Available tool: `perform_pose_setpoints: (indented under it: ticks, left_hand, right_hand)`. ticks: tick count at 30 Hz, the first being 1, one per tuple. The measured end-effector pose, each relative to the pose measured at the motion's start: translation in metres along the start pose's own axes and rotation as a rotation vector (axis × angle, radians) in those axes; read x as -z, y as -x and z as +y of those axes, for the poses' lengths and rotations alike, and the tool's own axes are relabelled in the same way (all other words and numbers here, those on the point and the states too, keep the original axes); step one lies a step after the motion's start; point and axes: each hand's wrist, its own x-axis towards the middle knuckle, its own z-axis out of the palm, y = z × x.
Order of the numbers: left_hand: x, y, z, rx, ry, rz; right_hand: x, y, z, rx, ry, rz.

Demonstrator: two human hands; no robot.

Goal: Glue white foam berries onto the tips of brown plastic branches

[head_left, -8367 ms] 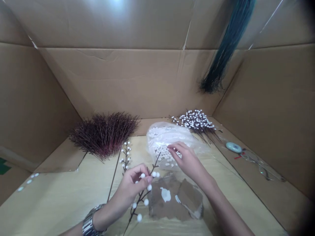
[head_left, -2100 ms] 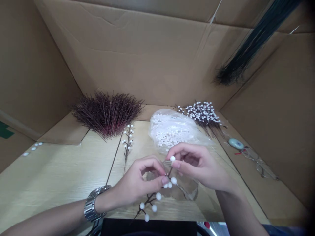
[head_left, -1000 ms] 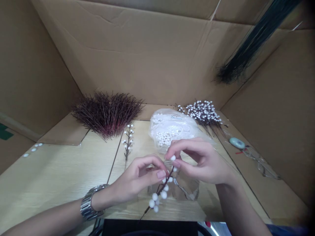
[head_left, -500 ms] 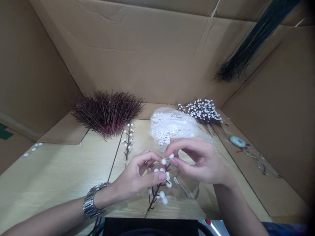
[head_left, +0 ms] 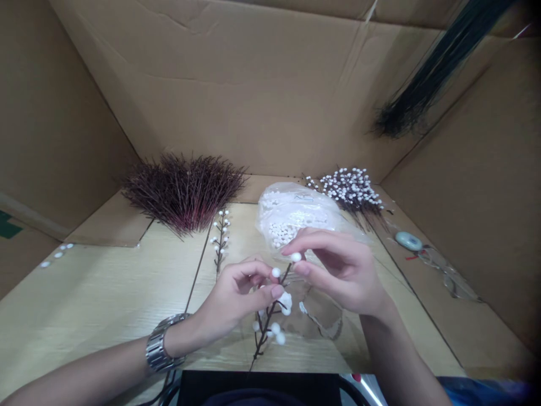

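Left hand (head_left: pixel 239 290): fingers pinched on twig (head_left: pixel 262 332), likely steadying it. Right hand (head_left: pixel 340 265): clamped on bead (head_left: pixel 296 256) (touching twig? can't tell).

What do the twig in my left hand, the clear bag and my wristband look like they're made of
Twig: perhaps matte plastic or coated wire, being evenly dark and thin; uncertain.
Bag: probably thin plastic, glossy and wrinkled, with white beads showing through.
Wristband: probably metal, given its shiny silvery links.
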Motion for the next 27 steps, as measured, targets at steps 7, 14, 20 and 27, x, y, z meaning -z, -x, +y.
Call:
perform_pose_setpoints:
  ticks: [7, 14, 20, 27]
  left_hand:
    - [0.002, 0.002, -0.004, -0.041, -0.012, 0.027]
    - [0.001, 0.005, -0.003, 0.015, 0.069, 0.015]
    - [0.001, 0.004, -0.001, -0.004, 0.052, 0.006]
    - [0.002, 0.005, -0.002, -0.009, 0.013, 0.005]
  right_hand:
    - [-0.027, 0.04, 0.009, -0.132, -0.034, 0.369]
    - [-0.062, 0.057, 0.012, -0.31, -0.29, 0.507]
    - [-0.069, 0.057, 0.009, -0.285, -0.27, 0.571]
    - [-0.087, 0.062, -0.001, -0.313, -0.161, 0.746]
